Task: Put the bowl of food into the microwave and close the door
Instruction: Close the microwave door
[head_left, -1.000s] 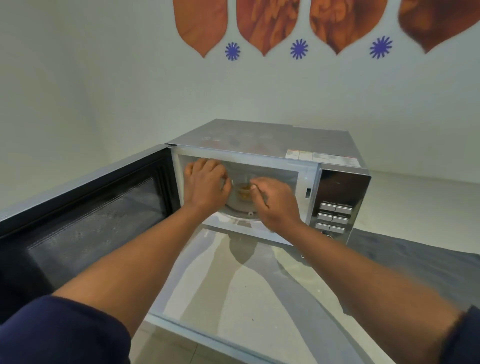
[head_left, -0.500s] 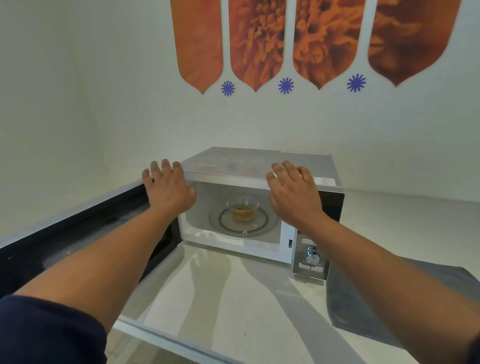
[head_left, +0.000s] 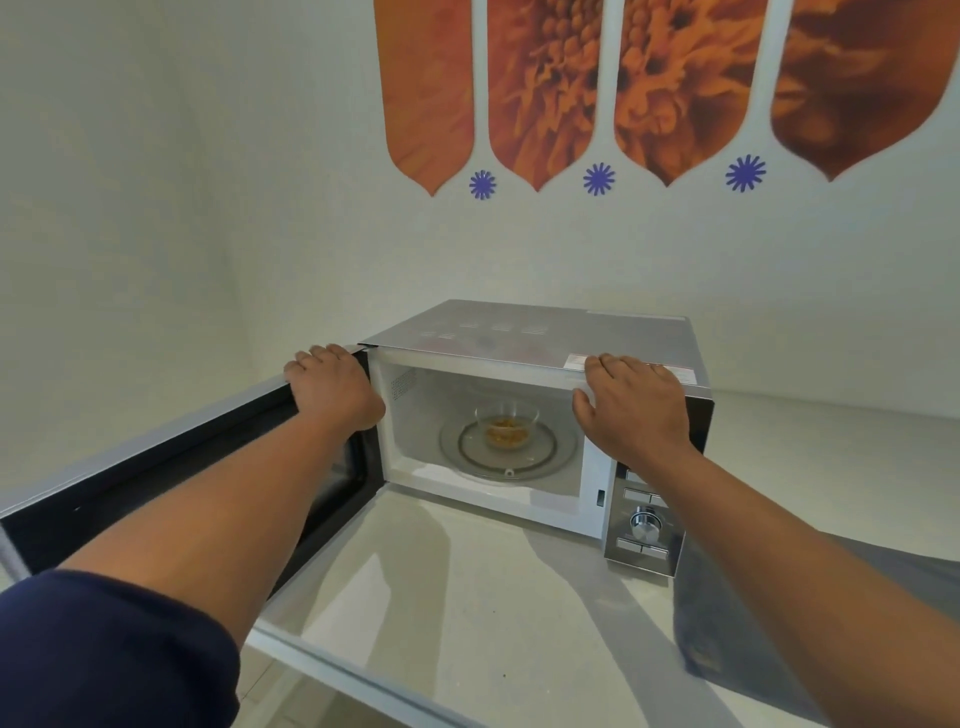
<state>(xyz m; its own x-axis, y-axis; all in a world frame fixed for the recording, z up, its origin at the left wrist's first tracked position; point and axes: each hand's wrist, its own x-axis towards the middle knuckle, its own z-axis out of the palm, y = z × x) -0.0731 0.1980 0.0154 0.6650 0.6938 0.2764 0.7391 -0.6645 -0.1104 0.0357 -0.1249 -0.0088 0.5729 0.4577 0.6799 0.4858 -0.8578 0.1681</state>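
A clear glass bowl (head_left: 506, 422) with orange-brown food stands on the round glass turntable (head_left: 511, 460) inside the silver microwave (head_left: 545, 332). The black-framed microwave door (head_left: 156, 467) stands wide open, swung out to the left toward me. My left hand (head_left: 332, 387) lies over the door's top edge close to the hinge, fingers curled over it. Palm down, my right hand (head_left: 634, 410) rests on the microwave's top front edge above the control panel (head_left: 644, 519), holding nothing. Both hands are outside the cavity and apart from the bowl.
The microwave sits on a pale counter (head_left: 467, 597) against a white wall. A grey cloth (head_left: 769, 623) lies on the counter to the right of the microwave. The counter's front edge (head_left: 363, 680) runs below my arms.
Both hands let go of the bowl and came out of the cavity. The left went to the door's top edge, the right to the microwave's top front. The view pulled back.
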